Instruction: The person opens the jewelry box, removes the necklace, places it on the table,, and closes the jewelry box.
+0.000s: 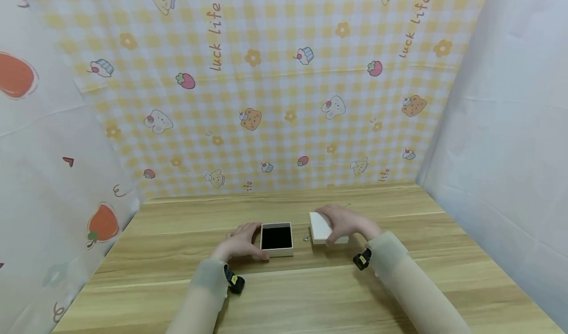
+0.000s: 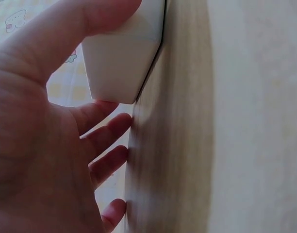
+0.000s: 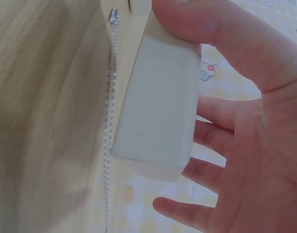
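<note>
A small open box (image 1: 277, 253) with a black lining stands on the table, its pale walls upright. My left hand (image 1: 241, 242) holds it at its left side, thumb on the near wall and index finger toward the far corner; in the left wrist view the other fingers spread beside the box wall (image 2: 119, 68). To the right, my right hand (image 1: 343, 221) grips the white box lid (image 1: 320, 228) between thumb and fingers. A silver chain (image 3: 109, 92) runs alongside the lid in the right wrist view. Its small shiny pendant (image 1: 306, 238) lies between box and lid.
The wood-grain table (image 1: 301, 299) reaches back to a yellow checked cloth (image 1: 275, 92) with cartoon prints. White cloth (image 1: 501, 142) hangs on the right, and a printed white cloth (image 1: 40, 151) on the left. Each wrist wears a small black camera (image 1: 236, 283).
</note>
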{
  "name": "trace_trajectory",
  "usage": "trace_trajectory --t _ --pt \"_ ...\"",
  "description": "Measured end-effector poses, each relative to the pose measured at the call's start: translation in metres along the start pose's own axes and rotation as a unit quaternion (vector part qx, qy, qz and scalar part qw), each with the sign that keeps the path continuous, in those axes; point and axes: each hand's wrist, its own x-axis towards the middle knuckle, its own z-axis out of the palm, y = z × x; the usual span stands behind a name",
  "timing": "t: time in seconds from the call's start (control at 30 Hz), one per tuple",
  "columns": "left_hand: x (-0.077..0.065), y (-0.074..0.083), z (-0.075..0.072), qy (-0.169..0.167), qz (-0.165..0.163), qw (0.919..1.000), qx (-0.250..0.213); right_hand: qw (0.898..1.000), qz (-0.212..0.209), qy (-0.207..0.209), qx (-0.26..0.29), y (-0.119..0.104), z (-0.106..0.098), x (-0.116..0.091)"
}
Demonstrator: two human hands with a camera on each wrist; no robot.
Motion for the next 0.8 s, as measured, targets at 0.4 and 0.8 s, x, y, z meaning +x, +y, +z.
trace_trajectory --t 0.4,0.8 --pt "0.001 -0.003 0.001 0.002 0.0 1.0 -0.001 1.0 -0.015 0.004 -0.006 -0.011 -0.008 0.006" --pt "0.001 -0.004 0.0 0.004 -0.003 1.0 -0.003 1.0 -0.014 0.002 -0.012 -0.025 -0.011 0.015"
